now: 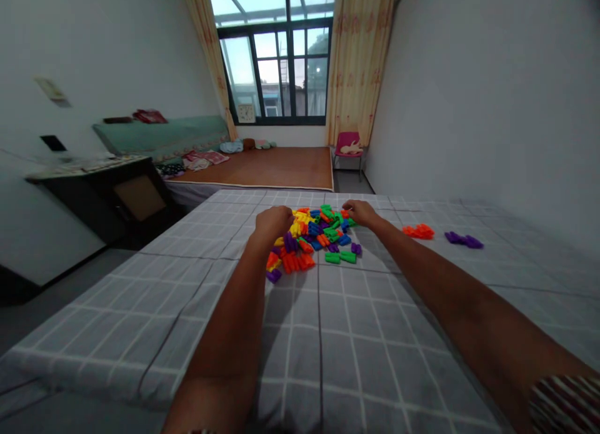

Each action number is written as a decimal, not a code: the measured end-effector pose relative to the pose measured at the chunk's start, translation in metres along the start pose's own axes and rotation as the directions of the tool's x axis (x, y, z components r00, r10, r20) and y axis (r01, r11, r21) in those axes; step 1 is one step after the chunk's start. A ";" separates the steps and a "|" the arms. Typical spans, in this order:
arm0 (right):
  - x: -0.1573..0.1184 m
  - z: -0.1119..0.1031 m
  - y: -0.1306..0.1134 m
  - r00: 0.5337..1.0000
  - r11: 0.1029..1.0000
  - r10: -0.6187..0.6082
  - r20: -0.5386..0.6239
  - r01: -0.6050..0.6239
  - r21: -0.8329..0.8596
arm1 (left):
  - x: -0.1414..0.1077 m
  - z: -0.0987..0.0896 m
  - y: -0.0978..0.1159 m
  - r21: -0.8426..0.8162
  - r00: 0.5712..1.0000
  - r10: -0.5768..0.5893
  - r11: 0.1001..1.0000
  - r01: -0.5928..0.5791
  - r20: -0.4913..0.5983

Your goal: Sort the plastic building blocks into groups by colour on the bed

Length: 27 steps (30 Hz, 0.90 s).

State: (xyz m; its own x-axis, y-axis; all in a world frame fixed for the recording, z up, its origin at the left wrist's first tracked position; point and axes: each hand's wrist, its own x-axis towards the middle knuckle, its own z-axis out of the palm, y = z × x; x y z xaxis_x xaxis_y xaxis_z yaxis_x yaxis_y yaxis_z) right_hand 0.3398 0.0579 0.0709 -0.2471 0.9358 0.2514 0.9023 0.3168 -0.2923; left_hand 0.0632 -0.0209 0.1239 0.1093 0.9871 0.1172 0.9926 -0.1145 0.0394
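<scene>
A heap of small plastic building pieces (313, 229) in yellow, orange, green, blue and purple lies on the checked grey cloth. My left hand (275, 223) is curled at the heap's left edge, against the yellow pieces (300, 221); its fingertips are mostly hidden. At the far right edge, my right hand (360, 212) has its fingers bent together at an orange piece (345, 214). Nearer to me lie a row of joined orange pieces (299, 262) and two green pieces (340, 257).
The cloth-covered table (300, 346) fills the foreground. On its right side sit an orange cluster (419, 231) and a purple cluster (464, 239). Beyond are a brown-topped bed (281, 165), a pink chair (348, 144) and a dark cabinet (107, 196) at left.
</scene>
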 end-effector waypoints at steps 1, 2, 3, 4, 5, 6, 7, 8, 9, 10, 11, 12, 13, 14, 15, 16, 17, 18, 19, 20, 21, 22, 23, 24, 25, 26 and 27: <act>0.001 0.004 -0.011 0.998 0.998 -0.060 0.006 0.060 0.030 | 0.000 -0.001 -0.003 -0.011 1.000 -0.009 1.000 0.009 0.002; -0.001 0.009 -0.025 0.986 0.984 -0.162 0.034 0.159 0.082 | 0.001 -0.001 -0.005 -0.022 1.000 -0.015 1.000 0.015 0.003; -0.006 0.015 -0.041 0.955 0.951 -0.286 0.081 0.272 0.148 | 0.001 -0.001 -0.007 -0.033 1.000 -0.019 0.999 0.019 -0.002; -0.013 0.020 -0.058 0.900 0.901 -0.411 0.145 0.376 0.217 | 0.001 0.000 -0.009 -0.042 1.000 -0.019 0.999 0.018 -0.012; -0.021 0.026 -0.075 0.831 0.849 -0.512 0.217 0.450 0.276 | 0.002 0.002 -0.009 -0.048 1.000 -0.015 0.999 0.014 -0.024; -0.029 0.031 -0.090 0.766 0.811 -0.577 0.284 0.497 0.309 | 0.002 0.003 -0.009 -0.051 0.999 -0.012 0.999 0.010 -0.031; -0.038 0.036 -0.103 0.718 0.792 -0.609 0.336 0.527 0.310 | 0.002 0.005 -0.008 -0.051 0.999 -0.008 0.999 0.006 -0.034; -0.045 0.040 -0.113 0.698 0.789 -0.614 0.369 0.548 0.278 | 0.002 0.007 -0.007 -0.049 0.999 0.000 0.999 -0.002 -0.034; -0.052 0.043 -0.119 0.702 0.796 -0.603 0.379 0.562 0.226 | 0.003 0.009 -0.005 -0.048 0.999 0.011 0.999 -0.013 -0.030; -0.057 0.045 -0.122 0.718 0.805 -0.587 0.374 0.568 0.173 | 0.003 0.010 -0.003 -0.049 0.999 0.023 0.999 -0.024 -0.026; -0.061 0.046 -0.121 0.731 0.810 -0.575 0.367 0.571 0.134 | 0.003 0.012 -0.001 -0.051 0.999 0.037 0.998 -0.038 -0.024; -0.064 0.045 -0.117 0.733 0.813 -0.569 0.373 0.571 0.117 | 0.003 0.013 0.001 -0.057 0.998 0.051 0.997 -0.053 -0.025; -0.066 0.043 -0.111 0.726 0.815 -0.563 0.395 0.566 0.122 | 0.004 0.013 0.002 -0.064 0.997 0.065 0.996 -0.067 -0.030; -0.068 0.039 -0.104 0.714 0.821 -0.555 0.427 0.554 0.140 | 0.005 0.014 0.003 -0.073 0.996 0.078 0.994 -0.081 -0.038; -0.070 0.034 -0.096 0.704 0.832 -0.539 0.462 0.530 0.164 | 0.006 0.015 0.004 -0.084 0.994 0.100 0.991 -0.103 -0.042; -0.071 0.028 -0.088 0.699 0.849 -0.516 0.495 0.494 0.187 | 0.008 0.016 0.004 -0.095 0.991 0.132 0.986 -0.135 -0.034; -0.073 0.022 -0.081 0.702 0.867 -0.490 0.517 0.452 0.209 | 0.009 0.019 0.004 -0.108 0.984 0.176 0.979 -0.175 0.000; -0.076 0.016 -0.075 0.711 0.881 -0.469 0.523 0.414 0.228 | 0.012 0.022 0.004 -0.124 0.971 0.230 0.967 -0.222 0.058; -0.079 0.010 -0.070 0.727 0.889 -0.457 0.512 0.387 0.244 | 0.014 0.027 0.004 -0.144 0.948 0.288 0.952 -0.269 0.135; -0.081 0.004 -0.066 0.746 0.892 -0.452 0.488 0.375 0.254 | 0.017 0.033 0.004 -0.165 0.917 0.338 0.937 -0.308 0.212; -0.085 0.000 -0.063 0.762 0.890 -0.455 0.460 0.377 0.256 | 0.019 0.039 0.004 -0.182 0.888 0.373 0.925 -0.334 0.269; -0.088 -0.003 -0.060 0.770 0.885 -0.464 0.437 0.390 0.254 | 0.021 0.046 0.004 -0.195 0.873 0.393 0.917 -0.349 0.290; -0.090 -0.006 -0.058 0.772 0.879 -0.477 0.420 0.404 0.254 | 0.022 0.052 0.004 -0.203 0.873 0.403 0.912 -0.357 0.276; -0.093 -0.007 -0.056 0.770 0.872 -0.490 0.409 0.417 0.258 | 0.023 0.057 0.005 -0.209 0.883 0.404 0.909 -0.360 0.237; -0.095 -0.007 -0.053 0.769 0.865 -0.500 0.399 0.425 0.266 | 0.023 0.060 0.006 -0.222 0.896 0.404 0.905 -0.362 0.186; -0.096 -0.007 -0.051 0.773 0.861 -0.506 0.382 0.426 0.277 | 0.024 0.062 0.007 -0.249 0.905 0.404 0.897 -0.364 0.130; -0.097 -0.006 -0.048 0.790 0.862 -0.501 0.354 0.420 0.284 | 0.023 0.061 0.008 -0.299 0.910 0.407 0.880 -0.368 0.079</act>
State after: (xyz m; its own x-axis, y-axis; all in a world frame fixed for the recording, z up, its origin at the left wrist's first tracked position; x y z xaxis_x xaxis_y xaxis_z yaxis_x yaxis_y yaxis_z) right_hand 0.3226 -0.0486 0.0658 -0.7724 0.6348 0.0184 0.5736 0.7098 -0.4089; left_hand 0.0773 0.0079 0.0660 0.5080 0.8602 0.0439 0.8179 -0.4977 0.2887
